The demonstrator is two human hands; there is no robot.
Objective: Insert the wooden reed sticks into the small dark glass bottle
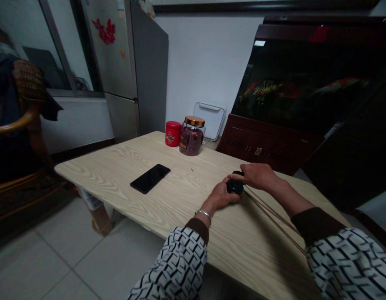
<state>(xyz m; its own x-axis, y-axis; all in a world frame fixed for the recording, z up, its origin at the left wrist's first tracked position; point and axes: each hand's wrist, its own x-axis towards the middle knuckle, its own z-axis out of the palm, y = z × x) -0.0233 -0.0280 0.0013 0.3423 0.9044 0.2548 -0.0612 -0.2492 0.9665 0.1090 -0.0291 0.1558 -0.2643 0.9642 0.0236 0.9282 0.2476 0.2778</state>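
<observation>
Both of my hands meet on a small dark rounded object (235,187) resting on the light wooden table (124,166). My left hand (220,196) cups it from the near side with fingers curled round it. My right hand (257,175) lies over its top, fingers bent and pressing on it. Two thin wooden sticks (270,214) run along the table from under the object toward my right sleeve. What the dark object is I cannot make out.
A black phone (150,178) lies face up left of my hands. A red tin (173,133) and a glass jar with a copper lid (192,136) stand at the far edge. Behind are a fridge (130,71), a fish tank (305,87) and a wooden chair (18,137).
</observation>
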